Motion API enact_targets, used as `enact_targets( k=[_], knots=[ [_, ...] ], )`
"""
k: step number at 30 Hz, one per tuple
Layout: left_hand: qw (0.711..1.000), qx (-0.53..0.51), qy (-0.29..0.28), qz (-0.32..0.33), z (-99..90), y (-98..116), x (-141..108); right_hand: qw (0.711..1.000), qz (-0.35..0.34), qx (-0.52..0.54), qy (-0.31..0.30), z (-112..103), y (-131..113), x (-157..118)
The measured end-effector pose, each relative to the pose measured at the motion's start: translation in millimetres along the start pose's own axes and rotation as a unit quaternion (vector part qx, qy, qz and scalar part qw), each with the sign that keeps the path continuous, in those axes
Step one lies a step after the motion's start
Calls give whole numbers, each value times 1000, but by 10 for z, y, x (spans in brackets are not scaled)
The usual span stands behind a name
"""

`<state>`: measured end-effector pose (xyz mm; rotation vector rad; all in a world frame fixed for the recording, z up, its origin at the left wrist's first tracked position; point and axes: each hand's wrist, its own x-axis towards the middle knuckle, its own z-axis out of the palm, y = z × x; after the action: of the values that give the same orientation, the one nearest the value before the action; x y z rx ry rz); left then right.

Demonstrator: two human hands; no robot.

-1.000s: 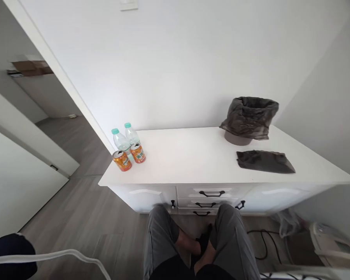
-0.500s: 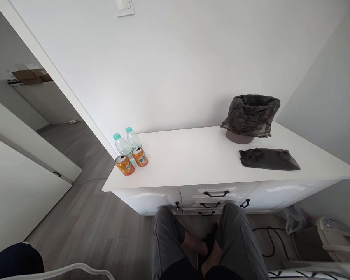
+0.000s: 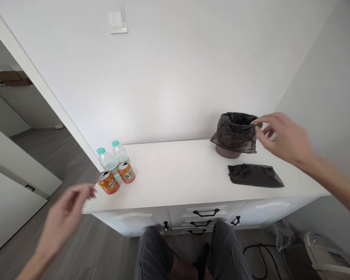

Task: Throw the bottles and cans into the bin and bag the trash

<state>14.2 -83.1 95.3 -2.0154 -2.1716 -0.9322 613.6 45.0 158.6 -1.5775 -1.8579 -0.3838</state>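
My left hand [image 3: 64,216] is slightly blurred, left of an orange drink can [image 3: 108,183]. Its fingers are bent and loosely apart, holding nothing, just short of the can. A second orange can [image 3: 126,173] stands beside the first, both with opened tops. Behind them are two clear bottles with teal caps, a left bottle [image 3: 107,160] and a right bottle [image 3: 120,152]. My right hand [image 3: 288,138] is at the right rim of a bin lined with a black bag [image 3: 235,134]. Thumb and index finger are slightly apart; whether they touch the bag is unclear.
A folded black bag [image 3: 255,175] lies in front of the bin on the white cabinet top [image 3: 169,171]. Drawer handles [image 3: 206,213] line its front, above my knees. A doorway is at the left, and a black cable [image 3: 261,256] lies on the floor.
Both hands have come into view, the left from the lower left, the right from the right towards the bin. The view has tilted and shifted; the cans, bottles and bags appear unmoved.
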Motion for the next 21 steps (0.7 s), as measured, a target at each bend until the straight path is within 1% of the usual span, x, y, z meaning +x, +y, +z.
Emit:
enact_targets(
  k=[1,3,4,5,7,8,10,12,13,15,17,19,20,21],
  knots=[
    [999,-29,-37,-3,148,-18,-25,999,14,-22,-35,149,151,109],
    [988,-82,-132,-16,446,-69,-120,990,46,-62,-120,496,436,313],
    [979,-94,-179,-16,573,-96,-176,985,66,-81,-138,669,558,402],
    [972,-101,-212,-16,673,-119,-229,981,74,-84,-161,830,659,477],
    [959,-106,-261,-15,776,-152,-307,977,80,-74,-184,1089,798,583],
    [955,-105,-276,-17,782,-164,-326,977,80,-65,-184,1185,842,614],
    [952,-100,-289,-23,731,-185,-324,981,82,-44,-168,1317,902,645],
    [957,-91,-272,-30,634,-210,-271,986,83,-17,-143,1391,953,654],
    [964,-84,-250,-36,580,-224,-230,988,85,-1,-132,1414,978,654],
    [980,-61,-180,-50,476,-243,-122,990,80,31,-112,1446,1026,653],
    [995,-25,-84,-54,393,-241,16,993,60,55,-89,1467,1064,650],
    [999,23,7,-21,351,-217,177,994,43,73,-67,1484,1089,648],
    [998,49,36,10,350,-202,262,994,41,83,-60,1489,1096,649],
    [995,74,50,47,362,-188,345,993,43,96,-56,1489,1097,650]
  ],
)
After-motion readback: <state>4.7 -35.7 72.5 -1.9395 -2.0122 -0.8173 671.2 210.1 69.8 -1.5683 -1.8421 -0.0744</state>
